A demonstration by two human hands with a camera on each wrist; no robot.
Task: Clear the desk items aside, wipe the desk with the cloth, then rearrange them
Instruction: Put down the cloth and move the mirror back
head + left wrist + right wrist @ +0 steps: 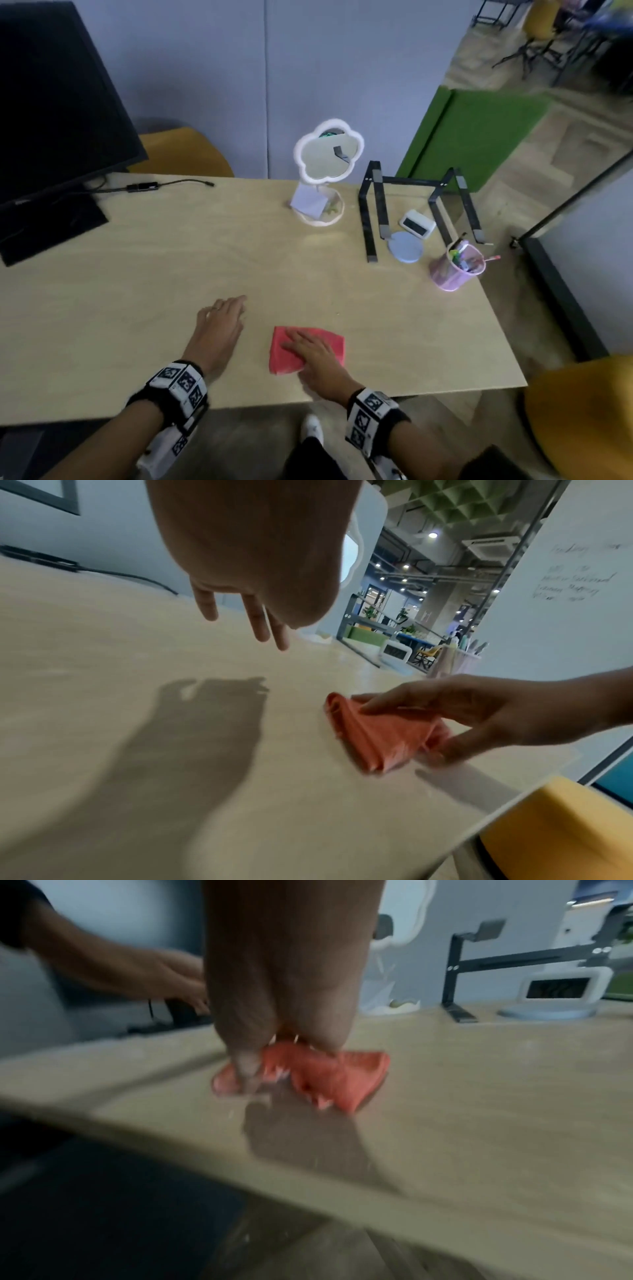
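Observation:
A folded red cloth (334,340) lies on the pale wooden desk (164,260) near its front edge. My right hand (317,356) lies over the cloth (377,737); the left wrist view shows the fingers on top and the thumb at its lower edge, bunching it. In the right wrist view the thumb curls round the cloth (339,1077). My left hand (222,318) hovers just above the desk to the cloth's left, with fingers (260,623) straight and nothing in it.
At the back right stand a flower-shaped mirror (327,157), a black laptop stand (373,205), a white clock (416,223), a blue round disc (406,247) and a pink pen cup (455,270). A black monitor (51,120) fills the back left. A yellow chair (582,421) stands at the right.

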